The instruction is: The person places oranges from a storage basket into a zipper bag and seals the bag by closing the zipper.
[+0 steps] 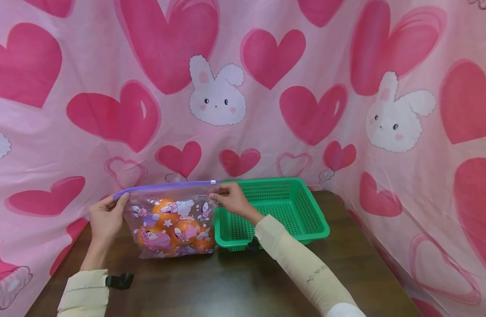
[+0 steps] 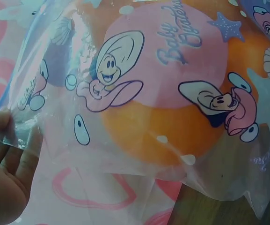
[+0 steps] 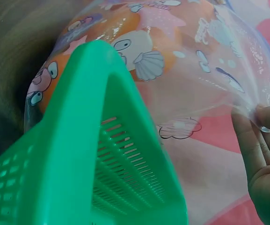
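A clear zipper bag [image 1: 169,220] with cartoon prints and a purple top strip hangs upright between my two hands, with several round orange fruits [image 1: 161,210] inside. My left hand [image 1: 106,220] pinches its upper left corner between thumb and fingers. At the upper right corner, my right hand [image 1: 235,200] pinches the bag's edge, just below the white slider [image 1: 213,182]. The slider sits at the right end of the strip. In the right wrist view, the bag's film [image 3: 247,93] is gathered between thumb and fingers.
A green slotted plastic basket [image 1: 324,226] stands on the dark wooden table [image 1: 211,286], right beside the bag and under my right forearm. Behind and at both sides hangs a pink cloth [image 1: 262,132] with hearts and rabbits.
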`<state>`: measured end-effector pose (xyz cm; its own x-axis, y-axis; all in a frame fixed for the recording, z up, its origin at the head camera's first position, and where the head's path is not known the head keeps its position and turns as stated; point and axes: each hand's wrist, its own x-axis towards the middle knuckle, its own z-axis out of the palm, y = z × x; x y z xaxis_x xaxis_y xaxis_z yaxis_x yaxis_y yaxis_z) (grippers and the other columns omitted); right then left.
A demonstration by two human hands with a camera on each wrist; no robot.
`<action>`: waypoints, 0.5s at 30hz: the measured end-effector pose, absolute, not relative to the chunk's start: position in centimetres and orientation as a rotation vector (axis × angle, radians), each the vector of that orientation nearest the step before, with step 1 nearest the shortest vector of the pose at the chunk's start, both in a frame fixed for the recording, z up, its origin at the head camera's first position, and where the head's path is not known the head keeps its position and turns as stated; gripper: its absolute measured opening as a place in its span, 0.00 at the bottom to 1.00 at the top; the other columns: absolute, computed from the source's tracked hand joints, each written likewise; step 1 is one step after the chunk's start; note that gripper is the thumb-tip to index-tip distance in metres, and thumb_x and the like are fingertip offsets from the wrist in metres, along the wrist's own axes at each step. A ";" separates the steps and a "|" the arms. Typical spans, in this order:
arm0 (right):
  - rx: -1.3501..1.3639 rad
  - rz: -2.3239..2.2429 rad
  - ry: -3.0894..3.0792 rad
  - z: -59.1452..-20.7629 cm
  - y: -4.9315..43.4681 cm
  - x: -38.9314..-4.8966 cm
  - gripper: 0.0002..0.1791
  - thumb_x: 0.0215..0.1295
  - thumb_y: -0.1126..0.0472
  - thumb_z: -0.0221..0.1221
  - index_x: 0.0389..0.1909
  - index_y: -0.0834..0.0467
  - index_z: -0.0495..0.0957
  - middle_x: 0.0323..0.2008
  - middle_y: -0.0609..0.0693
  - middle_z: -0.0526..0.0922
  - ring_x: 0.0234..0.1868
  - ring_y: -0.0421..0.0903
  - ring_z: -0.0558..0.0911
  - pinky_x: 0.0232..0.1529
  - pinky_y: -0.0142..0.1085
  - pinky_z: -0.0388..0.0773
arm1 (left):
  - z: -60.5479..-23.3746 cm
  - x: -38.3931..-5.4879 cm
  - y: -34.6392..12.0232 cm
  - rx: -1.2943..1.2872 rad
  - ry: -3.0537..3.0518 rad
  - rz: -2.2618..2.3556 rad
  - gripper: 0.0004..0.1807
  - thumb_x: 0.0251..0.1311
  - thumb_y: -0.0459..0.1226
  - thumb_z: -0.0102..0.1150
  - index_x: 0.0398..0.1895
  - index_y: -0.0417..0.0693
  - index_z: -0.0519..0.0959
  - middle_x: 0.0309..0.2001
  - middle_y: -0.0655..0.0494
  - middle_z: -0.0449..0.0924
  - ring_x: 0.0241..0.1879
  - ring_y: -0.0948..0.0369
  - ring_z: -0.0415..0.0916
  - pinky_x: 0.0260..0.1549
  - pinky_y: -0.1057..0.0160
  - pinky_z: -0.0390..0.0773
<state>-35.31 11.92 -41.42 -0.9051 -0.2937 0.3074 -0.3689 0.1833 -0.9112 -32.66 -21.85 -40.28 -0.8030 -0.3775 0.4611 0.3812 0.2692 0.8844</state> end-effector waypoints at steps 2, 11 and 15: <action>0.661 1.869 -2.366 -41.5 11.9 -35.3 0.11 0.71 0.63 0.63 0.46 0.67 0.85 0.41 0.60 0.89 0.38 0.46 0.89 0.41 0.48 0.88 | -40.3 -32.6 -21.8 0.004 -1.941 -1.592 0.13 0.64 0.27 0.64 0.46 0.21 0.82 0.22 0.78 0.81 0.21 0.77 0.77 0.20 0.79 0.76; 0.665 1.900 -2.293 -41.8 11.9 -35.4 0.13 0.74 0.59 0.60 0.48 0.65 0.84 0.42 0.60 0.88 0.40 0.45 0.87 0.46 0.53 0.86 | -40.2 -32.7 -21.6 0.035 -1.906 -1.701 0.07 0.69 0.31 0.61 0.43 0.36 0.83 0.23 0.76 0.83 0.22 0.77 0.79 0.23 0.79 0.78; 0.700 1.899 -2.224 -41.7 11.8 -35.6 0.12 0.74 0.60 0.60 0.46 0.66 0.85 0.40 0.62 0.87 0.38 0.45 0.87 0.43 0.48 0.88 | -40.3 -32.7 -21.7 0.008 -1.834 -1.776 0.07 0.68 0.29 0.60 0.45 0.34 0.82 0.24 0.73 0.85 0.20 0.75 0.80 0.21 0.78 0.79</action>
<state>-35.64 11.78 -41.74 -0.8831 -0.2581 0.3918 -0.4274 0.0984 -0.8987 -32.73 -21.69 -40.28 -0.8317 -0.3905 0.3947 0.3820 0.1135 0.9172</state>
